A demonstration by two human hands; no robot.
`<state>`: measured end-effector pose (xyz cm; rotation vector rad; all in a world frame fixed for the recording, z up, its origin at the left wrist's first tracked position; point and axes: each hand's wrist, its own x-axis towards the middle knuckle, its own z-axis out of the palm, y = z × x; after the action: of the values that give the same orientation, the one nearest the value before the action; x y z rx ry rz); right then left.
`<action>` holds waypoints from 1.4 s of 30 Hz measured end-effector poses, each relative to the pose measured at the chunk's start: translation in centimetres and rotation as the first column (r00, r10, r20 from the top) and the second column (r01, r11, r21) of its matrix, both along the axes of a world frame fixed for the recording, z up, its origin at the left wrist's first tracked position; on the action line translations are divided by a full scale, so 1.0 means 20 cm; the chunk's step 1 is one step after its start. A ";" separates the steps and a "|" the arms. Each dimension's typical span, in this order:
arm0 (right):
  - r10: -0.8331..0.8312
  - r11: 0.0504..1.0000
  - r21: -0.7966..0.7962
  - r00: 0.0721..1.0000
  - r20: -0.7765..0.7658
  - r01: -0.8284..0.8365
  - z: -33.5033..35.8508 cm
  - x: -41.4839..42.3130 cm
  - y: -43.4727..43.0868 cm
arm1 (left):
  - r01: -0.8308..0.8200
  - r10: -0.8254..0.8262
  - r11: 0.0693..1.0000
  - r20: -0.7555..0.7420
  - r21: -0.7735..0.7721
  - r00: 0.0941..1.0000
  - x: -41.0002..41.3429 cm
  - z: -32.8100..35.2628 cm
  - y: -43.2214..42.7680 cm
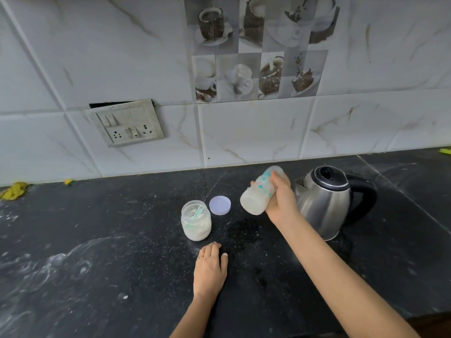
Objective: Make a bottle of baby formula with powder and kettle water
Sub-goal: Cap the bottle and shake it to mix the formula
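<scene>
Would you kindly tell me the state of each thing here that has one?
Baby bottle: tilted, gripped by the right hand above the counter.
Powder jar: open, upright, scoop inside.
Jar lid: off, lying beside the jar.
Kettle: upright, lid closed.
Left hand: flat on the counter, holding nothing.

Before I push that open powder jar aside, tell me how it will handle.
The powder jar looks like light plastic, so it should probably slide easily on the smooth counter. It stands squat and upright, so tipping seems unlikely. Its lid lies beside it, so a hard shove could spill powder.
</scene>
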<state>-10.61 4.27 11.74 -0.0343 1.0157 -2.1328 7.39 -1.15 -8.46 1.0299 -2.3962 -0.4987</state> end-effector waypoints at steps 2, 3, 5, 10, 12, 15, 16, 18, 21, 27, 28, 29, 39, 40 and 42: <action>-0.014 1.000 -0.016 0.933 -0.358 0.009 0.03 0.01 0.00 | 0.000 0.000 1.000 0.004 -0.002 1.000 0.00 0.00 0.00; -0.002 1.000 0.009 0.848 -0.530 0.007 0.05 0.02 0.01 | 0.000 0.000 1.000 0.006 -0.005 1.000 0.00 0.00 0.00; 0.044 0.998 0.059 0.702 -0.710 -0.004 0.06 0.03 0.02 | 0.000 0.000 1.000 0.009 -0.006 1.000 0.00 0.00 0.00; -0.042 0.997 -0.070 0.938 -0.344 0.019 0.07 0.02 -0.01 | -0.005 0.005 1.000 0.016 -0.002 1.000 0.00 0.01 0.01; -0.014 0.998 -0.065 0.999 0.040 0.016 0.08 -0.01 -0.02 | -0.007 0.007 1.000 0.016 -0.006 1.000 0.00 0.01 0.01; 0.070 0.995 0.053 0.956 0.285 -0.089 0.07 -0.03 0.00 | -0.010 0.010 1.000 0.010 -0.008 1.000 0.00 0.01 0.01; 0.078 0.993 0.065 0.948 0.308 -0.102 0.06 -0.03 0.01 | -0.011 0.011 1.000 0.007 -0.011 1.000 0.00 0.01 0.01; 0.095 0.990 0.067 0.941 0.325 -0.123 0.04 -0.03 0.02 | -0.012 0.012 1.000 0.009 -0.009 1.000 0.00 0.02 0.01; 0.109 0.991 0.046 0.946 0.305 -0.129 0.05 -0.04 0.03 | -0.013 0.013 1.000 0.014 -0.009 1.000 0.00 0.01 0.01; -0.031 0.999 0.024 0.981 -0.189 0.036 0.06 -0.01 0.02 | -0.018 0.018 1.000 0.026 -0.016 1.000 -0.01 0.01 0.01; -0.043 0.997 0.040 0.912 -0.407 0.065 0.06 0.00 0.02 | -0.018 0.018 1.000 0.028 -0.019 0.999 -0.01 0.01 0.01; -0.045 0.993 0.055 0.786 -0.617 0.100 0.06 0.01 0.04 | -0.017 0.018 1.000 0.034 -0.023 0.999 -0.01 0.01 0.01; 0.024 0.999 0.027 0.999 -0.031 -0.023 0.13 -0.02 0.02 | -0.028 0.030 0.999 0.053 -0.038 0.998 -0.02 0.00 0.02; 0.069 0.995 0.070 0.994 0.089 -0.075 0.14 -0.02 0.03 | -0.028 0.030 0.999 0.057 -0.037 0.998 -0.02 0.00 0.02; 0.109 0.985 0.107 0.970 0.216 -0.135 0.15 -0.02 0.04 | -0.023 0.026 0.999 0.058 -0.042 0.998 -0.02 0.00 0.02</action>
<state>-10.95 5.16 14.71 0.1791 0.9890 -1.9145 6.96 -0.84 -8.46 1.0680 -2.4311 -0.4137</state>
